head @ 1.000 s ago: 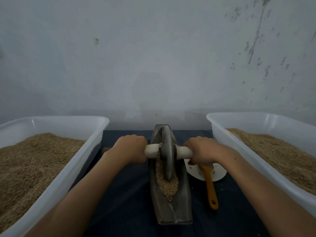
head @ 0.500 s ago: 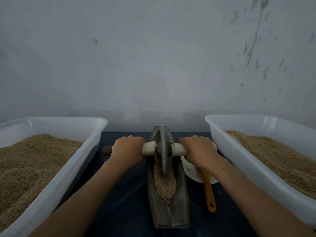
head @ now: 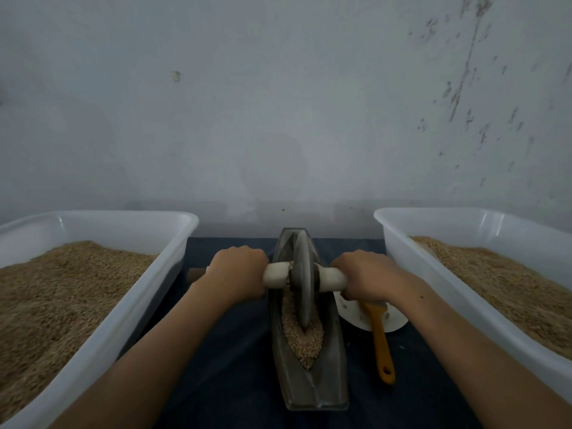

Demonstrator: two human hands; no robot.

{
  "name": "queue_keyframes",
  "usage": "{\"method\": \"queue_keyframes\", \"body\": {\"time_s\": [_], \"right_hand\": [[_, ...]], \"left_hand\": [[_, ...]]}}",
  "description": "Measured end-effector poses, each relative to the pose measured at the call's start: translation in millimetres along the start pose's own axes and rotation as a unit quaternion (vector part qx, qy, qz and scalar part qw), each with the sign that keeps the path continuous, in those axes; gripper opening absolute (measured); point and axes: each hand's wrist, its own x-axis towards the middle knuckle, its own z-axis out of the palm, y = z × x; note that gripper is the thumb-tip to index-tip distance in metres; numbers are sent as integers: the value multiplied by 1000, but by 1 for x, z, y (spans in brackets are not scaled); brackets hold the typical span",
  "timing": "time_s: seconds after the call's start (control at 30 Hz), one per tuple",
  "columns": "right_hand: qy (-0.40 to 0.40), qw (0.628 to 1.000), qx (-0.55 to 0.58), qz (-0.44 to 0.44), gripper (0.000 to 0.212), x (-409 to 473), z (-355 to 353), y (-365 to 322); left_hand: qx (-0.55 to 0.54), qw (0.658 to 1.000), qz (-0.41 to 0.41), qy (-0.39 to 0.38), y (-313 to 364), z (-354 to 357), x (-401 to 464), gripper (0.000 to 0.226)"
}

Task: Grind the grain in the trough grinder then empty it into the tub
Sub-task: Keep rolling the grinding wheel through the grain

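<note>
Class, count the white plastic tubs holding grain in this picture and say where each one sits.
2. One white tub stands left of the trough grinder, the other tub right of it. Both run past the frame edges; none seems hidden.

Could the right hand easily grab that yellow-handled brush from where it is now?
Probably yes, once it lets go. The right hand grips the roller handle just above the brush, whose yellow handle lies bare on the dark cloth between the trough grinder and right tub. Nothing covers it.
</note>
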Motion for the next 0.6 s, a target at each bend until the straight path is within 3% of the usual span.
{"method": "queue_keyframes", "body": {"time_s": [0.13, 0.2, 0.3, 0.5, 0.6], "right_hand": [[137, 990, -27, 11, 18, 3, 10, -4], [155, 987, -24, 14, 16, 3, 12, -5], [114, 993, -12, 10, 19, 1, 9, -4], [-68, 997, 30, -6, 39, -2, -6, 2], [-96, 993, 68, -6, 42, -3, -7, 4]], "left_hand": [[-9, 998, -13, 65, -1, 7, 1, 29], [-7, 997, -19, 79, 0, 8, 1, 26], [4, 998, -15, 59, 0, 6, 1, 27], [-10, 999, 17, -46, -2, -6, -1, 40], [-4, 999, 17, -45, -1, -7, -2, 41]]}}
